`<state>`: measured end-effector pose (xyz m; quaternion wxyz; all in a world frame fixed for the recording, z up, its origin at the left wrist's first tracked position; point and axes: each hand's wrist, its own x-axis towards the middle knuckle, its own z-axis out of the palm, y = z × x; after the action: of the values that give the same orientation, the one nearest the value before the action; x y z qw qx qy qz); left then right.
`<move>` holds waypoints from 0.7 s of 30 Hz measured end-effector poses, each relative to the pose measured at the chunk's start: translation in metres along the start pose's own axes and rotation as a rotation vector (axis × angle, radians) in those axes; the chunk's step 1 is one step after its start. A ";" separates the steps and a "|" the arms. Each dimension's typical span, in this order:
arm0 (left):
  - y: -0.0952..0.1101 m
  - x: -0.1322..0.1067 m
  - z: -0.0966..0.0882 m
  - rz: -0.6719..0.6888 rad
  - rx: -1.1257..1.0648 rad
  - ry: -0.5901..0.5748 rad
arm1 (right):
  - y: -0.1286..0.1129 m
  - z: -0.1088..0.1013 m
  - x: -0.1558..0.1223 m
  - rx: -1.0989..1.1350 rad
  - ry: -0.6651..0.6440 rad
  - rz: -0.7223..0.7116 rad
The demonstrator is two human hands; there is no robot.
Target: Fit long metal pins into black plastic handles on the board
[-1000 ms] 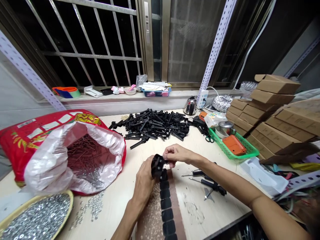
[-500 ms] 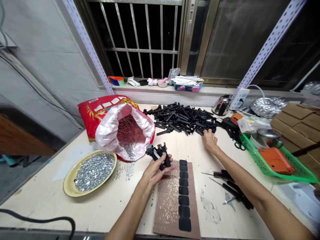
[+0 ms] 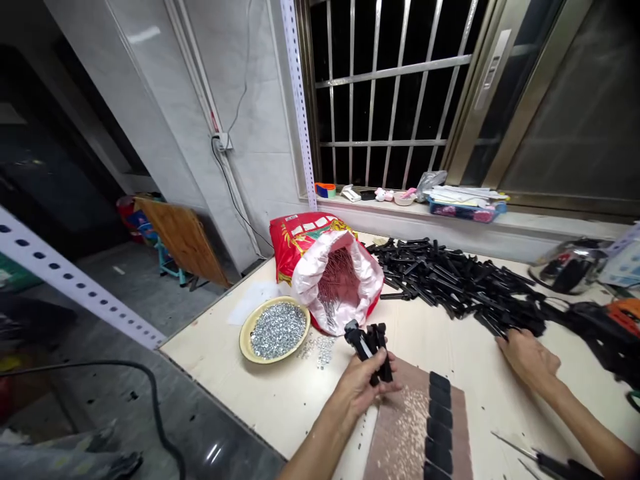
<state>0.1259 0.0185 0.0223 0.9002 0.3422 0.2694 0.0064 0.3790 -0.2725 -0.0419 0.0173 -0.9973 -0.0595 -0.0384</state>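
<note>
My left hand [image 3: 361, 393] is shut around a small bunch of black plastic parts [image 3: 373, 350], held just above the near table. My right hand [image 3: 527, 360] rests at the near edge of a large heap of similar black parts [image 3: 450, 283], fingertips touching it. Below my left hand lies a brown board [image 3: 400, 427] dusted with pale specks. A row of black pads [image 3: 439, 420] runs along it, and its lower end leaves the view.
A red sack [image 3: 305, 243] with a white liner holds long dark nails [image 3: 336, 283]. A yellow plate [image 3: 245, 340] of silver nuts stands beside it. A steel kettle [image 3: 570, 267] and screwdrivers [image 3: 550, 465] are at right. The table's left edge [image 3: 210, 303] drops to the floor.
The view has swung left. My right hand has moved from the parts to the heap's edge, and my left hand has kept its bunch, now turned.
</note>
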 end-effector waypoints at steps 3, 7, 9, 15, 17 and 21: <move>0.002 -0.002 -0.006 0.072 0.014 0.055 | -0.015 -0.022 -0.015 0.159 -0.053 0.012; -0.007 0.002 -0.005 0.133 0.014 0.072 | -0.080 -0.066 -0.078 0.735 -0.160 -0.158; -0.012 0.004 -0.001 0.148 0.002 0.051 | -0.119 -0.081 -0.114 0.908 -0.246 -0.302; -0.011 -0.009 -0.004 0.234 0.052 -0.003 | -0.196 -0.081 -0.176 0.808 -0.162 -0.725; -0.005 -0.016 -0.013 0.239 0.077 -0.008 | -0.204 -0.077 -0.188 0.748 -0.160 -0.793; 0.001 -0.026 -0.034 0.149 0.094 0.053 | -0.207 -0.089 -0.196 0.749 -0.399 -0.965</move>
<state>0.0873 0.0350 0.0150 0.8726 0.4030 0.2670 0.0699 0.1537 -0.0940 0.0375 0.3337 -0.7728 -0.5130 0.1680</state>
